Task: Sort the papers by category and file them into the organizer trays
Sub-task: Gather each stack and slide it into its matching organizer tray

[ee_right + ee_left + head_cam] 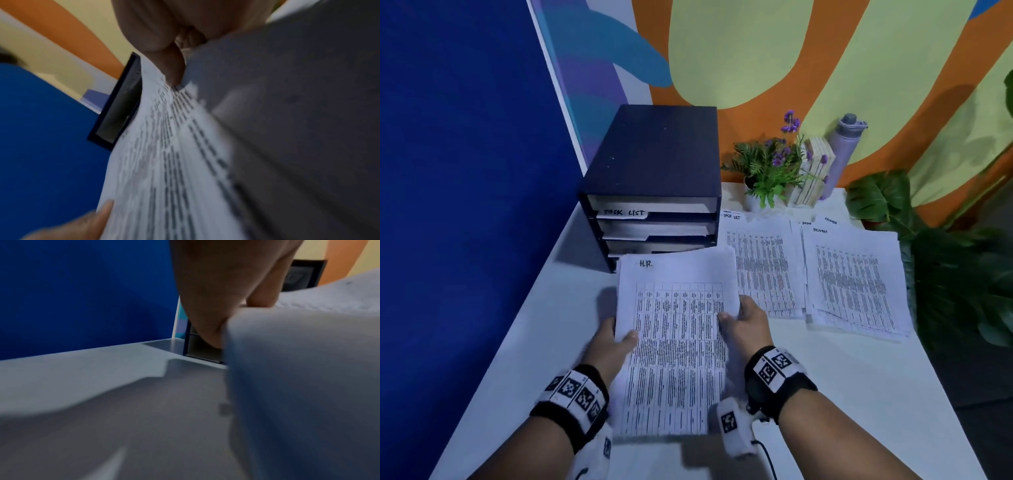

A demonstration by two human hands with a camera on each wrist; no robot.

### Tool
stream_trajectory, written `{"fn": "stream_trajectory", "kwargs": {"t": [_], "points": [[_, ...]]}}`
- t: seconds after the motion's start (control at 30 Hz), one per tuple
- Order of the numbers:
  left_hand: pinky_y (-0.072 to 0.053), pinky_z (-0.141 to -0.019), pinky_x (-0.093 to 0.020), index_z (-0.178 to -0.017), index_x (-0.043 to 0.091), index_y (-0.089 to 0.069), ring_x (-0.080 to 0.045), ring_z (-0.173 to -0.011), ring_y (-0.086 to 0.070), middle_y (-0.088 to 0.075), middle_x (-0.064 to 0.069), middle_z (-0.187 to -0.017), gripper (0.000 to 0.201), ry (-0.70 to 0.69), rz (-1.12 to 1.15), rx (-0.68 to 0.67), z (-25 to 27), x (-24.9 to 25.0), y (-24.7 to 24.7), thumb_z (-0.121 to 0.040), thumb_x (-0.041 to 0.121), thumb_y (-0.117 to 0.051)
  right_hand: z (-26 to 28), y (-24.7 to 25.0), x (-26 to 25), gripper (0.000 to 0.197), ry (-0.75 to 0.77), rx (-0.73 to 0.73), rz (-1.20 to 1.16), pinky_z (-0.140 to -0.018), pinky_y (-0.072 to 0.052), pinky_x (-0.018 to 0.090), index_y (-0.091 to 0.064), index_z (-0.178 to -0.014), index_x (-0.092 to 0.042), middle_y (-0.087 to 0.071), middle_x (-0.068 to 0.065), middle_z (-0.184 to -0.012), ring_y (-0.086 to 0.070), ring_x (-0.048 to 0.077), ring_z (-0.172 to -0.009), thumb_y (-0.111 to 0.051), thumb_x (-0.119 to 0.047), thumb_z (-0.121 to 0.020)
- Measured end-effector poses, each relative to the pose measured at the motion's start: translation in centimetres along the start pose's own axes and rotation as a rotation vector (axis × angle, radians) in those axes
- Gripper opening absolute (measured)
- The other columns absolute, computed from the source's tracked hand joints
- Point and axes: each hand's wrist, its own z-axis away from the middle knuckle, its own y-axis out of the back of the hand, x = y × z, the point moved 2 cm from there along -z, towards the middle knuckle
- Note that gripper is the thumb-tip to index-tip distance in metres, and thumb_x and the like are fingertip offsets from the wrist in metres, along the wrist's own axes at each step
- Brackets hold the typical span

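A stack of printed sheets headed "H.R." (674, 335) is held above the white table (859, 394), its far edge close to the lower trays of the dark organizer (654, 192). My left hand (616, 339) grips its left edge, thumb on top. My right hand (743, 320) grips the right edge the same way. The right wrist view shows the stack (174, 162) with the right thumb (168, 68) on it and the organizer (121, 104) beyond. In the left wrist view the stack (298, 386) fills the right side, blurred. The organizer's top tray bears a "TASK LIST" label (624, 213).
Two more paper piles lie on the table to the right, one headed "TASK LIST" (763, 267), one headed "ADMIN" (856, 284). Behind them stand a small potted plant (767, 171), wooden blocks (816, 171) and a grey bottle (844, 150). A blue partition (465, 205) borders the left.
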Motion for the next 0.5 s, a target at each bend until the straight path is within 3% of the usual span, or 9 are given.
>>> {"fn": "stream_trajectory", "kwargs": {"t": [0.1,0.17,0.23,0.33,0.43,0.5], "points": [[-0.045,-0.101,-0.052,-0.127,0.032,-0.053,-0.021,-0.111,-0.062,-0.067,0.007,-0.118,0.036,0.083,0.027,-0.125,0.2,-2.1,1.7,-0.092,0.026,-0.060,-1.3,-1.4,-0.3,0.038,-0.115,-0.014,0.061,-0.085,-0.053,0.038,-0.052,-0.127,-0.006,-0.060,0.012,-0.119,-0.061,0.033,-0.106,-0.054,0.001,-0.090],[-0.045,-0.100,-0.053,-0.128,0.025,-0.053,-0.023,-0.111,-0.064,-0.069,0.003,-0.118,0.034,0.105,0.074,-0.182,0.9,-2.7,2.5,-0.095,0.017,-0.058,-2.4,-2.5,-0.5,0.054,-0.184,-0.034,0.062,-0.099,-0.048,0.042,-0.037,-0.141,-0.003,-0.047,0.013,-0.140,-0.052,0.033,-0.123,-0.056,-0.001,-0.091],[-0.044,-0.102,-0.053,-0.127,0.020,-0.053,-0.024,-0.111,-0.064,-0.069,-0.002,-0.119,0.034,0.124,0.145,-0.224,1.2,-3.2,3.1,-0.095,0.007,-0.056,-3.8,-3.6,-0.6,0.063,-0.244,-0.051,0.033,-0.102,-0.046,0.045,-0.031,-0.146,-0.008,-0.039,0.011,-0.149,-0.049,0.032,-0.127,-0.058,-0.003,-0.090],[-0.046,-0.100,-0.050,-0.129,0.020,-0.051,-0.025,-0.112,-0.064,-0.069,-0.001,-0.119,0.041,0.152,0.205,-0.233,1.0,-2.9,3.8,-0.093,0.000,-0.055,-5.6,-4.7,-1.3,0.053,-0.262,-0.045,0.045,-0.096,-0.050,0.049,-0.041,-0.139,-0.004,-0.053,0.014,-0.134,-0.058,0.032,-0.113,-0.058,0.000,-0.089],[-0.057,-0.074,-0.046,-0.122,0.034,-0.051,-0.029,-0.099,-0.069,-0.069,-0.001,-0.115,0.035,0.184,0.144,-0.275,0.8,-1.6,4.0,-0.095,0.013,-0.058,-7.3,-5.2,-1.6,0.042,-0.256,-0.032,0.058,-0.096,-0.050,0.046,-0.048,-0.132,-0.001,-0.058,0.009,-0.106,-0.058,0.035,-0.108,-0.055,0.003,-0.091],[-0.057,-0.069,-0.041,-0.117,0.037,-0.049,-0.030,-0.092,-0.070,-0.069,-0.004,-0.111,0.030,0.185,0.062,-0.273,0.1,-0.6,4.0,-0.096,0.017,-0.057,-8.5,-5.3,-1.3,0.031,-0.260,-0.021,0.071,-0.088,-0.054,0.046,-0.056,-0.120,-0.005,-0.062,0.007,-0.097,-0.063,0.034,-0.096,-0.057,0.001,-0.089]]}}
